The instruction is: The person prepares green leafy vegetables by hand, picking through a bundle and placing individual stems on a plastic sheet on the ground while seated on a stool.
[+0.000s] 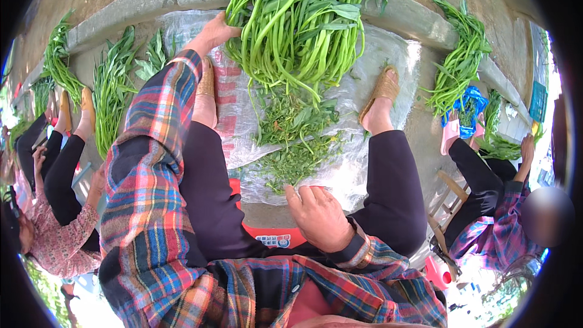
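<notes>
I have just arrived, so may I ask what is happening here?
The person's left hand is at the left edge of a large heap of long-stemmed greens, fingertips hidden. The right hand is away from the heap, with its fingers curled. Loose leaf scraps lie on a plastic sheet in between. Another person sits on the right.

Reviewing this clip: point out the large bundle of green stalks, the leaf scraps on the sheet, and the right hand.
Bundle of green stalks (297,35): head view, mid-stalks.
Leaf scraps (299,126): head view, middle of the heap.
Right hand (322,215): head view, back of the hand.
</notes>
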`<state>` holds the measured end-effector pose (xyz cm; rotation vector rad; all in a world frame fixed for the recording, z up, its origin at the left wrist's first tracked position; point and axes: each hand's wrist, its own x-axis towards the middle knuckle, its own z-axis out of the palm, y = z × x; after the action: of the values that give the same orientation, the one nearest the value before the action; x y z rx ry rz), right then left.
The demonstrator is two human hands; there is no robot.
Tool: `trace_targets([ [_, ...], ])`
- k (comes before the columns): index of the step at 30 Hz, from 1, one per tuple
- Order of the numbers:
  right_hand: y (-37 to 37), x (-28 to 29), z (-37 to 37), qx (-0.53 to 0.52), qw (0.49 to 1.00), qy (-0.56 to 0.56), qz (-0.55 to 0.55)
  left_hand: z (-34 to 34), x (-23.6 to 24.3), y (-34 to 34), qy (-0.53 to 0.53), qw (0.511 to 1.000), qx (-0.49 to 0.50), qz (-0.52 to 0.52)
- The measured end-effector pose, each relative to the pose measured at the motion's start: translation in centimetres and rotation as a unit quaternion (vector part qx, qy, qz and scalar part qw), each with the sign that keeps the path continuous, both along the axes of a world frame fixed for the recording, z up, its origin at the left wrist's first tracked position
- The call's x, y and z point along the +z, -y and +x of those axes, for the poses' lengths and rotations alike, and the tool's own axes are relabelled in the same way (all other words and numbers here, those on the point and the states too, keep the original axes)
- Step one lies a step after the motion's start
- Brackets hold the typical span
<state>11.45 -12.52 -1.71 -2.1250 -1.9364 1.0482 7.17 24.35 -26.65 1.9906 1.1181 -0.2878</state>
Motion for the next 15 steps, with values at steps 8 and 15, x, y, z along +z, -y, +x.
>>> trace_targets([
  [8,0.7,-0.5,0.7,0.001,0.999,-0.034,-0.035,-1.2,-3.1,-0.8,0.157,0.983,0.08,-0.057],
  [15,0.9,-0.5,0.7,0.026,0.999,0.016,-0.023,-5.2,-0.4,0.1,0.028,0.995,0.093,0.033],
])
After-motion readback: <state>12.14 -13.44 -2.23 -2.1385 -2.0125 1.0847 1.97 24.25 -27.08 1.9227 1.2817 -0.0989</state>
